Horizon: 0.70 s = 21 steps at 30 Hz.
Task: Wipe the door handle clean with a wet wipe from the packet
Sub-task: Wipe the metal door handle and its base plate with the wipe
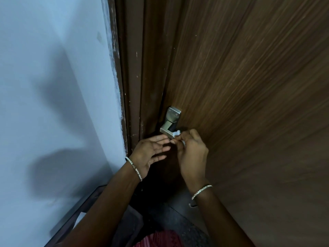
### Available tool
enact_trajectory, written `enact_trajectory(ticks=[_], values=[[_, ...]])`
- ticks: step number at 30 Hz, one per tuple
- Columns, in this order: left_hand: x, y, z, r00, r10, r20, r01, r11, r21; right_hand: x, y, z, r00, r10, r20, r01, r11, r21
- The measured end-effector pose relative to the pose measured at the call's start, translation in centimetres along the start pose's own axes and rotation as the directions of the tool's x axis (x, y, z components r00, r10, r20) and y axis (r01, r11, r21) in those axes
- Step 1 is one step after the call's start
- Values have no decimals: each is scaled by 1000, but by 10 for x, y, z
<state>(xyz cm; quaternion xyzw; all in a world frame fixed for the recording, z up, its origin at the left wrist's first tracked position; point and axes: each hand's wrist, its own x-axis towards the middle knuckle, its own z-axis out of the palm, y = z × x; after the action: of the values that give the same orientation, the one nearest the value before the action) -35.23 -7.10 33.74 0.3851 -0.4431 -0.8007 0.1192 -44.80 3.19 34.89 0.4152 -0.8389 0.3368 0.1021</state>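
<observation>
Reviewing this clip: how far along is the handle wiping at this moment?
Done: a wipe is already out; no packet is in view. In hand: the right hand pinches the bunched white wipe against the lower end of the metal door handle, while the left hand hovers open beside it. Left: the upper plate looks untouched by the wipe; how clean the handle is cannot be judged.
</observation>
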Motion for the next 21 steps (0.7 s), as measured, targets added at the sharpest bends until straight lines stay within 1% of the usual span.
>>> enact_trajectory(ticks=[4, 6, 8, 11, 15, 17, 18, 19, 20, 21], values=[[3, -5, 0, 999, -36, 19, 38, 996, -75, 16, -22, 15, 996, -60, 63, 62, 998, -27], [5, -7, 0, 999, -51, 16, 52, 994, -101, 19, -24, 19, 994, -84, 65, 85, 996, -8], [6, -7, -1, 998, -59, 27, 61, 993, -100, 15, -16, 18, 996, -79, 32, 78, 996, 46], [8, -5, -2, 997, -71, 38, 74, 993, -90, 0, 5, 12, 996, -52, -75, 58, 995, 83], [5, 2, 0, 997, -76, 11, 76, 995, -68, -13, 26, 7, 987, -11, -157, 50, 967, 251], [3, 7, 5, 997, -44, -64, 47, 998, 37, -13, 26, 5, 984, 67, -165, 0, 926, 379], [1, 8, 7, 992, 7, -124, 9, 992, 125, -14, 25, 4, 976, 135, -170, -45, 892, 450], [1, 8, 8, 974, 102, -202, -49, 967, 250, -14, 26, 3, 959, 231, -161, -115, 843, 526], [0, 7, 8, 925, 254, -283, -112, 894, 434, -16, 27, 2, 930, 348, -119, -210, 767, 606], [-4, 5, 9, 844, 424, -327, -130, 755, 643, -17, 29, 1, 886, 463, -35, -310, 646, 697]])
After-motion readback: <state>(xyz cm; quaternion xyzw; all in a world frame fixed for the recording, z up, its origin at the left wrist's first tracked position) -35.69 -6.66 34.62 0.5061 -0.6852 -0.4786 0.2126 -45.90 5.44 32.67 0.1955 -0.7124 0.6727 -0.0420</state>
